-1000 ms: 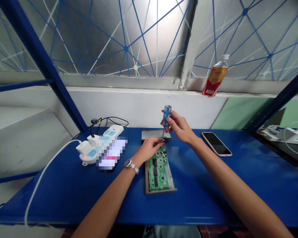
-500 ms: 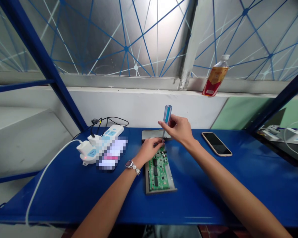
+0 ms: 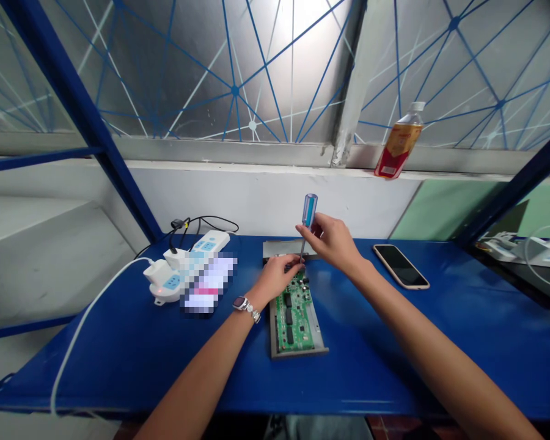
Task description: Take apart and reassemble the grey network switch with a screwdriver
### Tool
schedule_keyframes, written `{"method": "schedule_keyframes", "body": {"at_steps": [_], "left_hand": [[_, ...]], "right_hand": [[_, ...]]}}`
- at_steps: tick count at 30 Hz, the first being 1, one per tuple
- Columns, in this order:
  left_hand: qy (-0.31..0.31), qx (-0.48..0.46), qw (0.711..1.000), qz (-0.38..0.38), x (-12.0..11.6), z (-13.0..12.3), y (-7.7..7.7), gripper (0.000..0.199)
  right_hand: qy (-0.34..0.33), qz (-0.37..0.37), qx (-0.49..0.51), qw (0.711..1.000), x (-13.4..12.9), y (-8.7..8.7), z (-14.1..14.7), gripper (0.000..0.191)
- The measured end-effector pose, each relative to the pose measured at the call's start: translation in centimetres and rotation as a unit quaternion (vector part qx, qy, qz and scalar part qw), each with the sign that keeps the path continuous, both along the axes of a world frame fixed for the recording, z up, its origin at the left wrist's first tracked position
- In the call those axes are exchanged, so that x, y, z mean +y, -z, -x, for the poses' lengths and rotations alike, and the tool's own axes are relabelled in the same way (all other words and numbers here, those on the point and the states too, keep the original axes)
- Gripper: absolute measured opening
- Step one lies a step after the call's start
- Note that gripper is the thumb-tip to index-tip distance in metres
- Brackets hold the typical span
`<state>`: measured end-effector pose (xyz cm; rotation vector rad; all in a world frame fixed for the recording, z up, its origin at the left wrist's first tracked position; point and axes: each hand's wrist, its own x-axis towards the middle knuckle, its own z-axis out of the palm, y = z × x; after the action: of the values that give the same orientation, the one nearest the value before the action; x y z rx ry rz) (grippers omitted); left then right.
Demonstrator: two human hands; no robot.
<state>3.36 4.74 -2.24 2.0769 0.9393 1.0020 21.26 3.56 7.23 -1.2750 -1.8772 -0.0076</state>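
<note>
A screwdriver [image 3: 309,209] with a clear blue handle stands nearly upright over a green circuit board [image 3: 297,318] in a grey metal tray [image 3: 297,354]. My right hand [image 3: 333,241] is closed on it, the fingers where handle meets shaft. My left hand [image 3: 279,275], with a watch [image 3: 241,303] and a bracelet at the wrist, reaches over the board's far end. Its thumb and fingertips pinch around the lower shaft. The screwdriver's tip is hidden there, and I cannot see whether a screw is under it. A flat grey metal piece [image 3: 275,247] lies just behind.
On the blue table [image 3: 371,366], a white power strip [image 3: 213,241] with plugs and cables and a blurred-out phone [image 3: 211,284] lie left. Another phone [image 3: 401,266] lies right. A drink bottle [image 3: 399,143] leans on the window ledge. White devices [image 3: 527,249] sit far right.
Hardly anything differs. My right hand has shifted very slightly to the right around the screwdriver; the view has drifted a little. Both hands stay at the board's far end.
</note>
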Motion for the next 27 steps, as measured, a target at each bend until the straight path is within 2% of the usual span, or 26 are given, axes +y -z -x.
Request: {"method": "schedule_keyframes", "body": {"at_steps": [6, 10, 16, 22, 27], "left_hand": [[-0.001, 0.012, 1.0, -0.004, -0.1, 0.2, -0.2, 0.023], [-0.001, 0.023, 1.0, -0.009, -0.1, 0.2, -0.2, 0.022], [0.001, 0.093, 0.996, -0.004, 0.3, 1.4, -0.9, 0.022], [-0.019, 0.162, 0.987, -0.005, 0.6, 3.3, -2.1, 0.016], [-0.046, 0.199, 0.978, -0.047, 0.6, 3.1, -2.5, 0.017]], "right_hand": [[-0.069, 0.026, 0.0, 0.997, 0.0, -0.1, -0.5, 0.03], [-0.092, 0.055, 0.001, 0.994, 0.0, -0.3, -1.0, 0.029], [-0.136, 0.083, 0.024, 0.987, 0.4, -0.3, -1.8, 0.033], [-0.186, 0.144, 0.087, 0.968, 0.4, -0.2, -2.1, 0.034], [-0.189, 0.18, 0.196, 0.945, 0.3, 0.2, -1.1, 0.039]]}}
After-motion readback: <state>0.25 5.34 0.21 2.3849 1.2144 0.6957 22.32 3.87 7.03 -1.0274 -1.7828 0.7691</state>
